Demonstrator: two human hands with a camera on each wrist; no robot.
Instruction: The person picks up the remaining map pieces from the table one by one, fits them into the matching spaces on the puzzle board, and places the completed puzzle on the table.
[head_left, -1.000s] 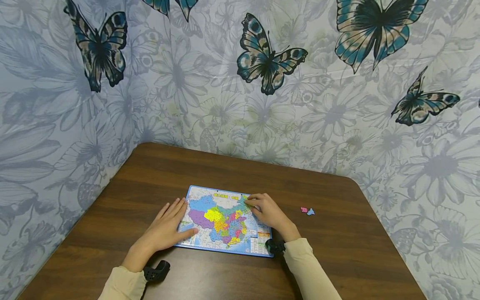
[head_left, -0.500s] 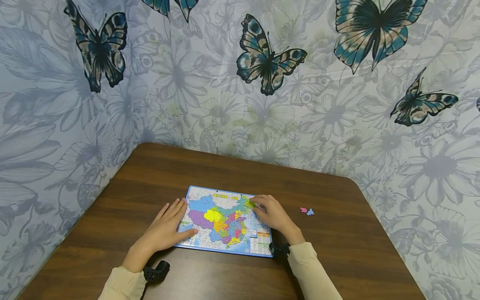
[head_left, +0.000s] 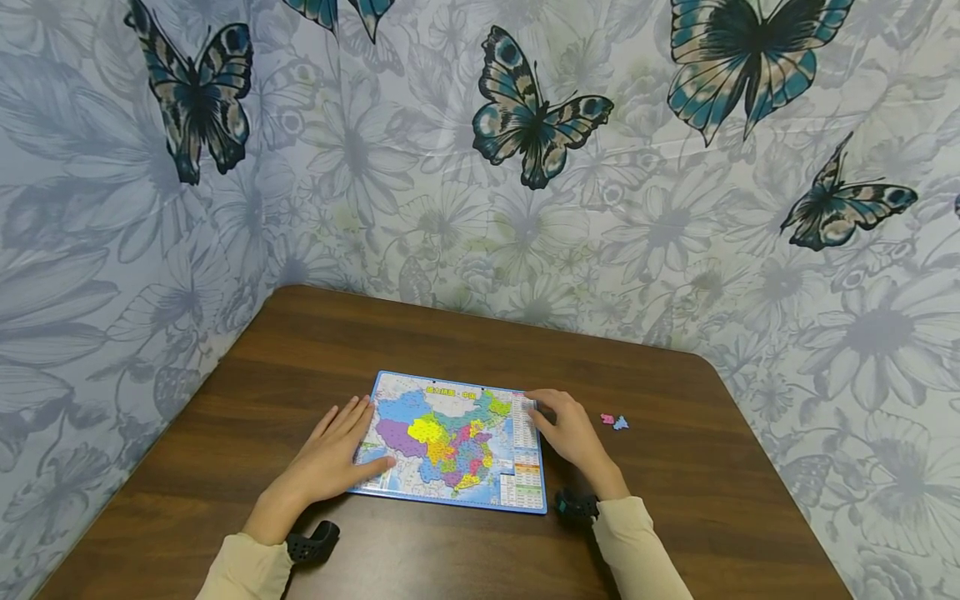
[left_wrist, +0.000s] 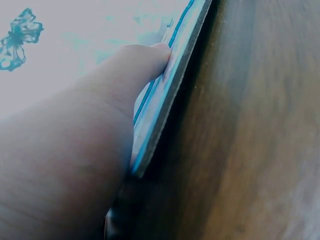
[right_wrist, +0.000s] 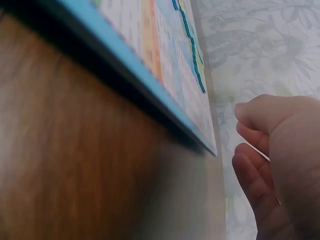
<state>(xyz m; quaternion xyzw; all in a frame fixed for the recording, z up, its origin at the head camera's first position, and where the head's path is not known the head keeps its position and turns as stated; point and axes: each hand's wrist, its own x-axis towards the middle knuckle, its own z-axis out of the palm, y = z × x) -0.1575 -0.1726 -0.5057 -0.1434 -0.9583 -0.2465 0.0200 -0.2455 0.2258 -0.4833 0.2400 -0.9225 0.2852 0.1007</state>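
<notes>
A map puzzle board (head_left: 480, 493) with a blue rim and many-coloured regions lies flat on the brown table. My left hand (head_left: 326, 458) rests on its left side with fingers spread; in the left wrist view the thumb (left_wrist: 150, 57) lies on the board near its edge. By the board's upper right corner is my right hand (head_left: 568, 429), its fingers loosely bent. The right wrist view shows these fingers (right_wrist: 255, 115) apart from the board, with nothing visible between them. A pink puzzle piece (head_left: 607, 419) and a blue puzzle piece (head_left: 621, 423) lie together to the right.
The wooden table (head_left: 420, 333) reaches back to a wall covering (head_left: 435, 225) printed with flowers and butterflies. A black band (head_left: 313, 543) is on the left wrist, and another dark band (head_left: 576, 505) is on the right.
My right hand has moved right, off the map's upper right part toward the board's edge, uncovering a green region there. The left hand has stayed in place.
</notes>
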